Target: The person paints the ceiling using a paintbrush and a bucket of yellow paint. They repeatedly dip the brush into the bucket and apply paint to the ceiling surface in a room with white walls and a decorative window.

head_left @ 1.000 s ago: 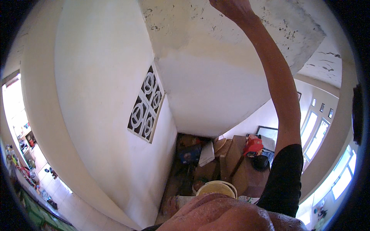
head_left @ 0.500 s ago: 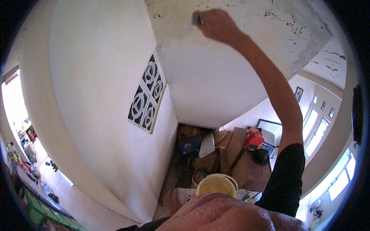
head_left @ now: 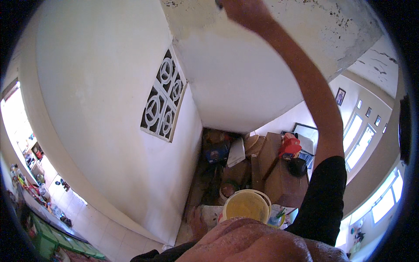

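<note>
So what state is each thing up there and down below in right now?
Right hand: raised to the ceiling, closed on a small dark tool, partly cut off.
Left hand: close to the camera, blurred.
Ceiling: speckled with dark spots, partly smooth.
Bucket: open, yellowish inside.
Vent block: set in the wall, patterned openings.

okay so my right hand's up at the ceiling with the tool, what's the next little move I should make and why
Probably draw the right hand toward the white wall below, across the bare patch. The ceiling around it looks grey and speckled, while the wall already looks smooth and white. The tool barely shows at the picture's top edge, so its load cannot be judged. The yellow bucket sits by the left hand.
</note>
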`<action>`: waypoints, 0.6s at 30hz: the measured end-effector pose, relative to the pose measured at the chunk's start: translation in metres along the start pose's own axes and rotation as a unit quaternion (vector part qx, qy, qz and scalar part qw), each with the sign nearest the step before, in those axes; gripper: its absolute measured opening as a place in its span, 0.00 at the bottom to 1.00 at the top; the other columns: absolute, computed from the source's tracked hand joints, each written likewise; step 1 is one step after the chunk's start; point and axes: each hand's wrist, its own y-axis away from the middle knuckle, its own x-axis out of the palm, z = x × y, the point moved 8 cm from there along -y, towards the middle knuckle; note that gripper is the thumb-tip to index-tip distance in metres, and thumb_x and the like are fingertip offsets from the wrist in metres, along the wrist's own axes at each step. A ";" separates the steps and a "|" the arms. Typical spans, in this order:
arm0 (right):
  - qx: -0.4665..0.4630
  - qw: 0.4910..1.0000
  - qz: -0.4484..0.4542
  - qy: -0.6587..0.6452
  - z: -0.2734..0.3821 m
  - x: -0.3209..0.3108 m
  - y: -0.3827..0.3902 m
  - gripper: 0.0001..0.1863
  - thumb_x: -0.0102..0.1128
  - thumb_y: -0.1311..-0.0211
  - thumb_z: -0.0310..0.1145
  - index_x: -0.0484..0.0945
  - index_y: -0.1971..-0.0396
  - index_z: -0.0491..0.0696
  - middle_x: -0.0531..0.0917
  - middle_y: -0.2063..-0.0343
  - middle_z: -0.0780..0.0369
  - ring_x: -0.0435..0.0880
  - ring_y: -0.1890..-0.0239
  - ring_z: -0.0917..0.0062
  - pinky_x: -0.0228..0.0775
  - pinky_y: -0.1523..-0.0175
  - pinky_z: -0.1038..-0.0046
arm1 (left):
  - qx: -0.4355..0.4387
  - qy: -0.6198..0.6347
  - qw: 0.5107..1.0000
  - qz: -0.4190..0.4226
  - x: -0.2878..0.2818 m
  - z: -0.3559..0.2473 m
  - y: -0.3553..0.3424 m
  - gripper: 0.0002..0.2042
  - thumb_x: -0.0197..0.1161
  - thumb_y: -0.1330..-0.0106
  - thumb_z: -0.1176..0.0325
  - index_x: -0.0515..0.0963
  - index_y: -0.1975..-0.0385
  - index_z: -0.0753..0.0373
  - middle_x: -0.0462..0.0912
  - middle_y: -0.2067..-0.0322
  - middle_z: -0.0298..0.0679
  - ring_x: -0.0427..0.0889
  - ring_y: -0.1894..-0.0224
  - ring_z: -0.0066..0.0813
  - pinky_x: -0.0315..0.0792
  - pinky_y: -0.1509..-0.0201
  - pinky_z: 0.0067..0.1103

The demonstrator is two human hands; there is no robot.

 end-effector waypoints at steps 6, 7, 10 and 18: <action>-0.003 0.977 0.187 -0.102 0.076 0.050 0.093 0.07 0.58 0.45 0.29 0.75 0.65 0.46 0.82 0.70 0.57 0.85 0.68 0.67 0.79 0.63 0.67 | 0.012 0.006 1.000 0.008 0.005 -0.005 0.004 0.24 0.52 0.37 0.77 0.65 0.38 0.69 0.63 0.37 0.60 0.60 0.33 0.58 0.53 0.29 0.44; 0.026 0.975 0.195 -0.100 0.069 0.053 0.095 0.06 0.58 0.44 0.29 0.75 0.66 0.47 0.82 0.72 0.57 0.85 0.70 0.66 0.78 0.65 0.66 | 0.013 0.008 1.000 0.006 0.004 -0.006 0.004 0.24 0.52 0.37 0.77 0.66 0.38 0.69 0.63 0.37 0.60 0.60 0.33 0.58 0.53 0.29 0.44; 0.093 0.985 0.112 -0.088 0.029 0.049 0.063 0.04 0.58 0.43 0.30 0.77 0.68 0.50 0.82 0.78 0.56 0.84 0.77 0.64 0.77 0.72 0.62 | 0.001 0.003 1.000 -0.002 0.008 0.002 0.005 0.24 0.52 0.38 0.78 0.67 0.39 0.69 0.63 0.37 0.60 0.60 0.33 0.58 0.54 0.29 0.44; 0.067 0.990 -0.099 -0.068 -0.004 -0.058 -0.016 0.02 0.54 0.44 0.23 0.73 0.71 0.44 0.77 0.75 0.57 0.81 0.71 0.64 0.75 0.68 0.65 | 0.015 0.026 0.999 0.011 -0.001 -0.014 0.005 0.25 0.53 0.40 0.80 0.67 0.39 0.68 0.63 0.36 0.60 0.61 0.34 0.60 0.55 0.31 0.46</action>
